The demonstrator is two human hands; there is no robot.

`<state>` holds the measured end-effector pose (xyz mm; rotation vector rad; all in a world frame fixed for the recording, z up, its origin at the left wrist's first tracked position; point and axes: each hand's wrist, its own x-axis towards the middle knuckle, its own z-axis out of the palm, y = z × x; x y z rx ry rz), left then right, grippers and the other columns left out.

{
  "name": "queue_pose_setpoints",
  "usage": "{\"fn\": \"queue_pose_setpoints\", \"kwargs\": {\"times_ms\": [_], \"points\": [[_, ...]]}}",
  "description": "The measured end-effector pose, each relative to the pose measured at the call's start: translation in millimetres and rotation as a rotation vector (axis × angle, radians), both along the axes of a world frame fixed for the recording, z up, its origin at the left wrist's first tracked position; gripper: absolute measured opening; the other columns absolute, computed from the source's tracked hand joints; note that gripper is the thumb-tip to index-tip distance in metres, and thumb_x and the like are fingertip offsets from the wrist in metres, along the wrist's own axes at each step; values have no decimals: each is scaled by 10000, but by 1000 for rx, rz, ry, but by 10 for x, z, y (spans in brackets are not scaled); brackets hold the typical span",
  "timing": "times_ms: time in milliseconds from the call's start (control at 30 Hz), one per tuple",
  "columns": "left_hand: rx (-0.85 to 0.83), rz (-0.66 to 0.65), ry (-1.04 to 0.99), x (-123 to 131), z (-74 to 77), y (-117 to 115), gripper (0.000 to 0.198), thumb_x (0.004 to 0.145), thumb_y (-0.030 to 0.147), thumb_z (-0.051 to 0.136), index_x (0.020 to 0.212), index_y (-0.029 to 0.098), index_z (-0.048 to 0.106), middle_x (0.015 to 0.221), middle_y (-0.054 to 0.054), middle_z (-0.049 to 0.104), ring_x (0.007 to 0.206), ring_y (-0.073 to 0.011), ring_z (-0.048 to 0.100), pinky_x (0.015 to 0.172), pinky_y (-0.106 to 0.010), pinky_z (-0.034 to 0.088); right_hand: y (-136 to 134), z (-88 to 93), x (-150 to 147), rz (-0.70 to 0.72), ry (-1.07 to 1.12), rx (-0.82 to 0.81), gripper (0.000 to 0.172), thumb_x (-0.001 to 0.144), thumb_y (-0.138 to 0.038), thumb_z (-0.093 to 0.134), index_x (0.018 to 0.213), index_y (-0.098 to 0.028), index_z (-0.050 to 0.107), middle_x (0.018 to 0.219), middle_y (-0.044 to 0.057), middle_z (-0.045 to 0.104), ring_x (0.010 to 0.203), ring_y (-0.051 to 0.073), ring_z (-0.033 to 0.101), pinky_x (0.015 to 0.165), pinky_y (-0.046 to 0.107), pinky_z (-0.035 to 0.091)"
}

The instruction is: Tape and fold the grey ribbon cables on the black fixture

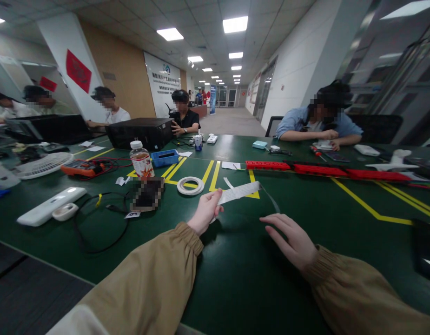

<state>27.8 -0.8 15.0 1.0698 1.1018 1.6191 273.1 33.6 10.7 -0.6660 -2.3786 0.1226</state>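
Note:
My left hand [207, 211] pinches one end of a flat white strip with faint lines on it [240, 193], which looks like paper or tape backing, above the green table. From the strip's right end a thin translucent ribbon [270, 199] curves down towards my right hand [287, 237]. That hand is open, its fingers stretched out and thumb apart; whether a fingertip touches the ribbon is hard to see. A small white piece [228, 184] shows just behind the strip. Left of it, a roll of white tape [190, 180] lies flat on the table.
A dark phone-like object [147, 194], a black cable [96, 251], a white oblong device [52, 206] and a drink bottle [141, 160] stand or lie on the left. A red segmented bar [319, 170] crosses the right. Several people sit around the table [235, 279].

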Motion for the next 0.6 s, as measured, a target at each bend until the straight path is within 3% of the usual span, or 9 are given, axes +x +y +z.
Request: {"fn": "queue_pose_setpoints", "kwargs": {"times_ms": [133,267,367,467,533,600], "points": [[-29,-144,-59,26,-42,-9,494,735,635,571,672,146,551,328,99,310,370,-54,339,586,-219,425,147,-81,16,-127,132,-302,389,912,-462,381,1129,-218,592,1117,91,625,1062,255,564,904,467,465],[-51,-257,-38,60,-52,-32,511,739,642,561,708,132,570,341,112,290,357,-40,276,618,-242,451,181,-75,32,-117,431,-547,501,903,-521,378,1284,-206,460,1228,132,560,1052,255,585,858,433,507],[-81,-306,-16,63,-53,-34,518,735,650,556,710,133,573,344,113,284,354,-43,272,611,-250,459,108,-32,14,-98,702,-533,579,888,-487,456,1377,-215,310,1300,155,488,983,234,619,816,383,536],[-115,-315,27,46,-54,-32,520,742,649,544,724,132,595,345,103,301,363,-56,315,590,-235,442,55,1,3,-136,831,-543,674,870,-442,518,1426,-236,198,1306,154,475,974,237,623,799,376,553],[-149,-323,98,36,-48,-37,530,760,642,523,696,124,609,362,71,376,377,-67,357,526,-214,396,47,17,5,-168,859,-515,651,860,-414,539,1412,-240,242,1277,147,497,937,238,636,751,372,572],[-158,-364,182,33,-35,-49,543,789,624,492,695,110,639,460,10,523,424,-79,421,492,-209,355,40,36,10,-225,846,-441,543,849,-392,558,1335,-221,385,1170,129,568,873,228,648,718,369,580]]}}
